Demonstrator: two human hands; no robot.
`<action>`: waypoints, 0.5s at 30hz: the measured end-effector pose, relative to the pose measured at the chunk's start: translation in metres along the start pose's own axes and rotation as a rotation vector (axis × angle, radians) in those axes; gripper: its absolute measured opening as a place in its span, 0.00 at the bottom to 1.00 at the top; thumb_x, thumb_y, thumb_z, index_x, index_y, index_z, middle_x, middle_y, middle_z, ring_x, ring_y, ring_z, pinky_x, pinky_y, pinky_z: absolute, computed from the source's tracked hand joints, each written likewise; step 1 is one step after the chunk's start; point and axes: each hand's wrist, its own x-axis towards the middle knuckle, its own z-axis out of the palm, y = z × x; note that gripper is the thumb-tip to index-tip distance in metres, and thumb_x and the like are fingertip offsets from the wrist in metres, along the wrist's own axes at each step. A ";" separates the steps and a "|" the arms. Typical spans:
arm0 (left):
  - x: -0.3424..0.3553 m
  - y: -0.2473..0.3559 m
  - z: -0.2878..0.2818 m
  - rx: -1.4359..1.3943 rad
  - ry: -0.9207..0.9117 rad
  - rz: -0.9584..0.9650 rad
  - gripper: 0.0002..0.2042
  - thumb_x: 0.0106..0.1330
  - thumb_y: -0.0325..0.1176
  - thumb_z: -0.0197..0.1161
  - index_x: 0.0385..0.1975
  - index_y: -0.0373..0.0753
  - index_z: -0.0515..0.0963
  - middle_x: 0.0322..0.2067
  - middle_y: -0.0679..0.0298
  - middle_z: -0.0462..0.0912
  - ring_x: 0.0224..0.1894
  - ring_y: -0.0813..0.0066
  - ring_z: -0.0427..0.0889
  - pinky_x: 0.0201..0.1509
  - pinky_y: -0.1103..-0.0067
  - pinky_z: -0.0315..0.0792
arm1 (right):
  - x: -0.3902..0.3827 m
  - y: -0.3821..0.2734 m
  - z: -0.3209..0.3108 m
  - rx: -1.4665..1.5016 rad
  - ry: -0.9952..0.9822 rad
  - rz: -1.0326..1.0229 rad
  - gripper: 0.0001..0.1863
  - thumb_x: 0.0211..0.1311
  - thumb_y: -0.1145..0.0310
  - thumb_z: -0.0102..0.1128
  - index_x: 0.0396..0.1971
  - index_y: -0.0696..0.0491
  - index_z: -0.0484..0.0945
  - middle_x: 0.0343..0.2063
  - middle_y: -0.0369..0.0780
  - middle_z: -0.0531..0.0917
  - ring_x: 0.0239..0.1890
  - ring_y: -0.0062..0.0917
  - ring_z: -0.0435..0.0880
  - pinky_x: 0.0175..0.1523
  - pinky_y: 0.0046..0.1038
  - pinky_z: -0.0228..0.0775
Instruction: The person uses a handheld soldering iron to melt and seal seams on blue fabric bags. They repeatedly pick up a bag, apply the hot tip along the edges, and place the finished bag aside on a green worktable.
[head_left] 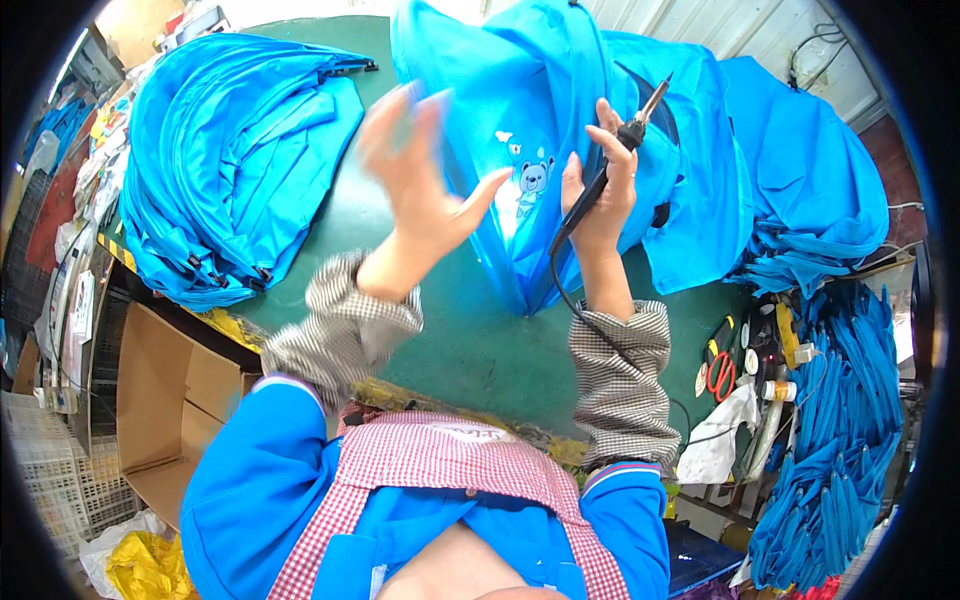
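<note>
My right hand (604, 200) is closed around the black handle of a soldering iron (583, 208), its metal tip pointing up and away and its cord trailing down along my sleeve. Against the same hand rests a bright blue fabric canopy (490, 110) with a printed bear on it, standing on the green table (470, 345). My left hand (410, 165), smeared by motion, is raised at the canopy's left side. Its fingers are spread and nothing shows in them. Whether it touches the fabric I cannot tell.
Folded blue canopies (240, 160) lie at the table's left, and more blue fabric (800, 180) is heaped at the right. Near the right edge are red-handled scissors (721, 376) and a small white bottle (779, 391). A cardboard box (165, 380) stands below left; blue strips (840, 430) hang at right.
</note>
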 end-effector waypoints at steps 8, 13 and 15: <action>-0.106 0.023 0.011 -0.927 -0.456 -1.367 0.12 0.59 0.29 0.66 0.41 0.32 0.78 0.35 0.66 0.82 0.35 0.79 0.79 0.41 0.78 0.73 | -0.010 -0.021 0.045 -0.073 0.092 -0.050 0.19 0.49 0.85 0.55 0.41 0.51 0.77 0.51 0.48 0.78 0.56 0.44 0.72 0.59 0.34 0.63; -0.107 0.018 0.010 -1.153 -0.107 -1.533 0.12 0.61 0.32 0.66 0.41 0.33 0.79 0.36 0.63 0.83 0.39 0.76 0.80 0.45 0.78 0.73 | -0.008 0.000 0.034 -0.086 -0.131 -0.133 0.14 0.53 0.77 0.64 0.40 0.51 0.75 0.54 0.45 0.77 0.57 0.40 0.74 0.62 0.36 0.60; -0.108 0.015 0.012 -0.953 -0.446 -1.345 0.13 0.57 0.30 0.68 0.41 0.33 0.79 0.35 0.63 0.84 0.37 0.76 0.81 0.44 0.78 0.74 | -0.008 -0.002 0.037 -0.101 -0.113 -0.166 0.15 0.51 0.76 0.66 0.40 0.51 0.75 0.54 0.45 0.78 0.57 0.39 0.75 0.61 0.36 0.62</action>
